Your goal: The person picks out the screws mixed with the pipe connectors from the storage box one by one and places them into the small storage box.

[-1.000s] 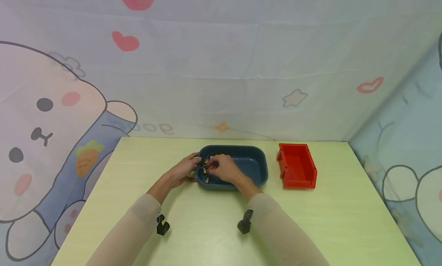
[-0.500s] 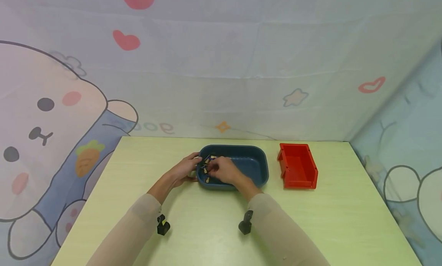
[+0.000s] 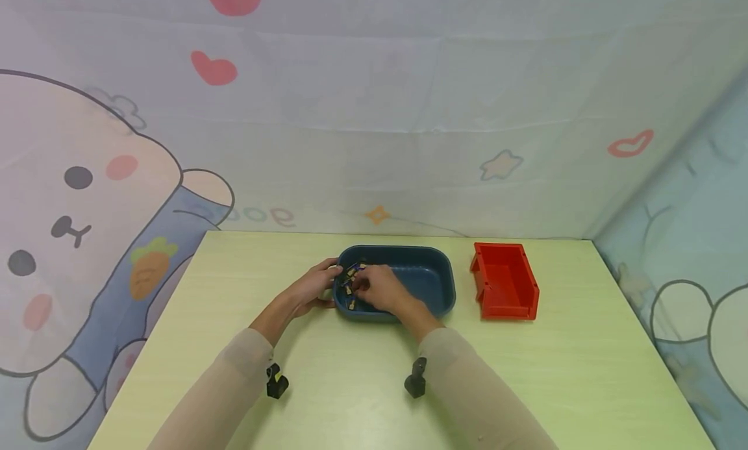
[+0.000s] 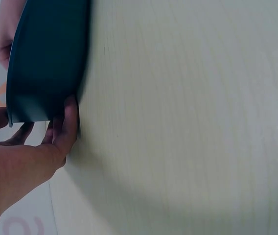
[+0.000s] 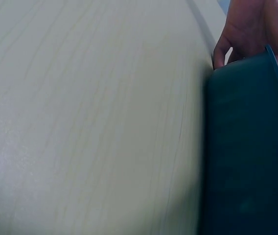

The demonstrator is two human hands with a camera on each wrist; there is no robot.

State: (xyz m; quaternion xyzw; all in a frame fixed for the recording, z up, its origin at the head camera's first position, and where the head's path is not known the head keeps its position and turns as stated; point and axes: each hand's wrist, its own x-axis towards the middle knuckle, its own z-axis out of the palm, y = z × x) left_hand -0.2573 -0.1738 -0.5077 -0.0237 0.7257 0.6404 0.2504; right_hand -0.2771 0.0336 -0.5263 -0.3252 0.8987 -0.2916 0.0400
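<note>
A dark blue oblong tray (image 3: 422,282) stands on the table. My left hand (image 3: 310,289) grips its left end; in the left wrist view, the fingers (image 4: 69,122) spread from the rim down along the outer wall. Several small dark-blue and gold pieces (image 3: 349,290) lie in the tray's left part, too small to identify. My right hand (image 3: 381,289) reaches over the near rim with bent fingers among these pieces. Its fingertips are partly hidden, so whether they pinch a piece cannot be told. The right wrist view shows mostly the tray's outer wall (image 5: 246,147).
A red open-front bin (image 3: 505,281) sits to the right of the tray, a short gap away. The pale wooden table (image 3: 350,385) ends at a printed cloth backdrop (image 3: 380,112). Black camera mounts (image 3: 415,378) hang at both wrists.
The small pieces near the right fingertips have shifted slightly, and the fingers have moved a little among them. The left hand and the tray stay in place.
</note>
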